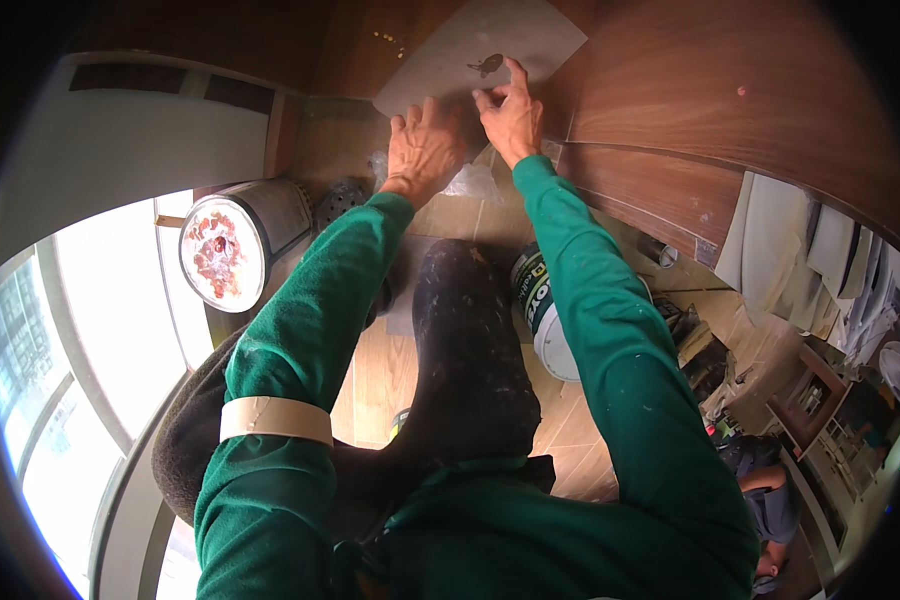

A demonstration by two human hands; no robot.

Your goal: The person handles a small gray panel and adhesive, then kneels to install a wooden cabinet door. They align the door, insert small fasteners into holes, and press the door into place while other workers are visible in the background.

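A pale grey sheet [435, 62] lies ahead of me, with a dark brown smear [486, 66] on its surface. My left hand [428, 150] is closed at the sheet's near edge, its fingers bent over it and the fingertips mostly hidden. To its right, my right hand [513, 118] has thumb and index finger apart. That index fingertip is just right of the smear; the thumb is by the near edge. I see nothing held in the right hand. Clear crumpled plastic [473, 183] lies below the hands.
At left stands a large bucket [222, 252] with a red-stained white top. Another bucket [558, 345] is beside my right forearm. Brown wood panels [700, 95] rise at right, a bright window [110, 310] at left. Another person [770, 500] is at lower right, near stacked sheets [770, 250].
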